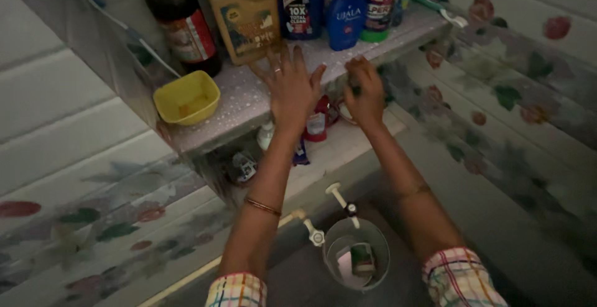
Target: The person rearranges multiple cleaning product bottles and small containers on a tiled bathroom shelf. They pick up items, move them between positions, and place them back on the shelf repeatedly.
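nearby, yellow bowl (pixel 186 99), 5 bottles (pixel 246 15)

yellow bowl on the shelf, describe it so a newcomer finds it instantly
Start at the speckled stone shelf crowded with bottles. At its left end, before the dark bottle, sits the yellow bowl. It is the only low, open, squarish container; everything else stands tall and capped.

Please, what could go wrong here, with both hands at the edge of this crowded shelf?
The left hand lies spread on the shelf close to the yellow jug; a push might tip it into the other bottles. The yellow bowl sits near the shelf's front edge and could be knocked off. The right hand is closed around something small and dark at the edge; it might drop towards the bucket below.
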